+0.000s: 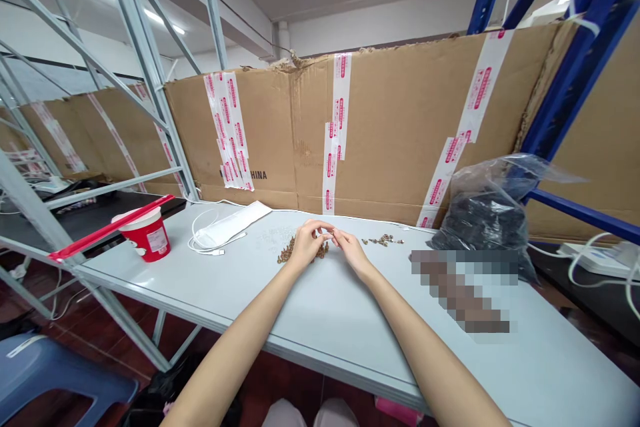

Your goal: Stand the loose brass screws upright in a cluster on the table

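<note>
My left hand (309,241) and my right hand (350,250) meet above the tabletop, fingertips closed together. Whatever they pinch between them is too small to make out. A pile of small brownish, brass-coloured pieces (286,253) lies under and around my left hand, which partly hides it. To the right of my right hand, a looser scatter of small metallic pieces (384,240) rests on the table. Behind the pile, to the left, tiny clear bits (274,237) are spread on the surface; their kind cannot be told.
On the grey table (200,287) stand a red and white bucket (150,240) at left and a white power strip (233,225) with its cable. A clear bag of black material (487,213) sits at right, near a blurred-out patch. A cardboard wall (400,127) closes the back.
</note>
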Available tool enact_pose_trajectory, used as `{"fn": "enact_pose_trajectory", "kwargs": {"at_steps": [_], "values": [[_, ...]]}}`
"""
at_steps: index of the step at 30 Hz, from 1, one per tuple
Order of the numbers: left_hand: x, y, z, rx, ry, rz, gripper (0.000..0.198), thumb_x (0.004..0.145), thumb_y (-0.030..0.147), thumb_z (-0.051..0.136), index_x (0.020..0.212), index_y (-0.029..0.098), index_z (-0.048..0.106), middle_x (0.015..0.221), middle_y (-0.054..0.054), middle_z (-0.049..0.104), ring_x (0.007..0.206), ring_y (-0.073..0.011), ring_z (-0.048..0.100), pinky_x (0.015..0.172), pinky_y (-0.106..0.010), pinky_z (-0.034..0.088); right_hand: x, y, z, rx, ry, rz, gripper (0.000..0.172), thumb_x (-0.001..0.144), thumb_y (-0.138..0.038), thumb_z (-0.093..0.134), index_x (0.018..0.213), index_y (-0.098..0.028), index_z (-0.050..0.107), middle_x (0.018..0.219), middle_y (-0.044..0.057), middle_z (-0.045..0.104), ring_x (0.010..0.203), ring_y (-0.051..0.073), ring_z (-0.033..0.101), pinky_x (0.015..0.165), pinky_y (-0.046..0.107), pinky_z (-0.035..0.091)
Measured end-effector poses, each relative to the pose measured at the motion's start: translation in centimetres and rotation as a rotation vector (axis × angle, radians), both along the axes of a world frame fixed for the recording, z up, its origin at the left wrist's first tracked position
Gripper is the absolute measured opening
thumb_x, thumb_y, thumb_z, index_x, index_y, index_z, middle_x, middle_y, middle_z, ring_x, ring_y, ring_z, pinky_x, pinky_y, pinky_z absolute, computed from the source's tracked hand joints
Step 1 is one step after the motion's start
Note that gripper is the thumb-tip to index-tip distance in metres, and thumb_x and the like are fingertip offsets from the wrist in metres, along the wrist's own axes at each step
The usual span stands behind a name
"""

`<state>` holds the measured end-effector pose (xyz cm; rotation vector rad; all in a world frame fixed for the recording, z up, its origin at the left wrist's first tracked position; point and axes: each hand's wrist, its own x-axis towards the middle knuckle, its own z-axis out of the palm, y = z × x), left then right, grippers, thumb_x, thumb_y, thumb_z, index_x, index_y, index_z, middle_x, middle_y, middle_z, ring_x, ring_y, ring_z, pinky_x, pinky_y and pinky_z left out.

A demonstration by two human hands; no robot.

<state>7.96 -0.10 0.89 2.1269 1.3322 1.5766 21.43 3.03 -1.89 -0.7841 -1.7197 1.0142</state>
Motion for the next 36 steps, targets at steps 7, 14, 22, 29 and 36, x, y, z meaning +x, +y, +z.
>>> {"fn": "enact_pose_trajectory", "kwargs": {"at_steps": [7,14,22,29,36], "values": [[-0.2,0.4,-0.2,0.011,0.003,-0.028,0.010,0.074,0.023,0.059,0.074,0.019,0.069,0.077,-0.002,0.067,0.080,-0.0152,0.055,0.076,-0.027,0.041,-0.1,0.3,-0.3,0.018,-0.025,-0.023,0.044,0.081,-0.055,0.032,0.056,-0.019,0.038,0.057,-0.002,0.039,0.059,0.012,0.036,0.061,0.024,0.028],[-0.3,0.6,-0.3,-0.064,-0.040,-0.036,0.010,0.072,0.017,0.059,0.076,0.018,0.068,0.080,-0.002,0.066,0.077,-0.0132,0.055,0.065,-0.023,0.040,0.1,0.2,-0.2,0.039,-0.023,-0.034,0.041,0.081,-0.051,0.034,0.057,-0.018,0.038,0.059,-0.002,0.041,0.061,0.013,0.038,0.062,0.024,0.029],[-0.4,0.7,-0.4,-0.107,-0.110,-0.024,0.014,0.068,0.018,0.060,0.081,0.018,0.066,0.082,-0.002,0.065,0.066,-0.0105,0.049,0.061,-0.022,0.038,0.0,-0.5,0.2,0.040,-0.051,-0.028,0.036,0.083,-0.046,0.034,0.063,-0.018,0.044,0.065,-0.001,0.046,0.066,0.013,0.042,0.067,0.025,0.031],[-0.4,0.8,-0.4,-0.162,-0.182,-0.100,0.035,0.068,0.027,0.062,0.101,0.018,0.061,0.084,-0.003,0.066,0.063,-0.0099,0.049,0.055,-0.021,0.035,0.1,-0.6,0.7,-0.005,0.006,-0.012,0.033,0.081,-0.044,0.038,0.061,-0.018,0.041,0.060,-0.003,0.038,0.062,0.011,0.036,0.063,0.024,0.028],[-0.6,1.1,-0.6,-0.147,-0.080,-0.042,0.014,0.071,0.027,0.058,0.075,0.019,0.068,0.080,-0.003,0.066,0.075,-0.0141,0.055,0.064,-0.024,0.038,0.3,-0.5,0.6,-0.027,0.025,0.009,0.031,0.080,-0.042,0.041,0.060,-0.018,0.041,0.060,-0.003,0.038,0.062,0.011,0.035,0.062,0.024,0.027]]}}
